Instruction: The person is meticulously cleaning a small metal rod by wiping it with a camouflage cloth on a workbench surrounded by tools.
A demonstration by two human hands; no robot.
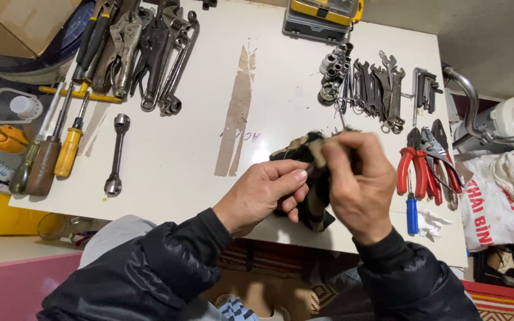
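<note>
Hands: 2, both bare, w/ dark puffy sleeves. Left hand (263,193) and right hand (358,178) meet over the near edge of the white table (209,71). Both are closed on 1 dirty rag (313,202), dark w/ tan patches, crumpled and hanging down a bit past the fingers. Left thumb and fingers pinch the rag from the side; right hand wraps over the top of it. Can't tell if sth small is inside the rag.

Left side of table: 3 screwdrivers (49,154) lie side by side, 1 greenish, 1 brown, 1 yellow handle. Just beside them lies 1 socket wrench (116,156), silver, w/ a round end at top and bottom. Above that is a pile of locking pliers and big wrenches (144,47), too packed to count.

Right side: a row of small spanners (379,89) and a bunch of sockets (333,74), too many and too close to count. Red-handled pliers (423,163) lie near the right hand, at least 2 pairs. 1 small blue screwdriver (411,211) lies just below them. 1 yellow and grey case (322,15) sits at the far edge.
</note>
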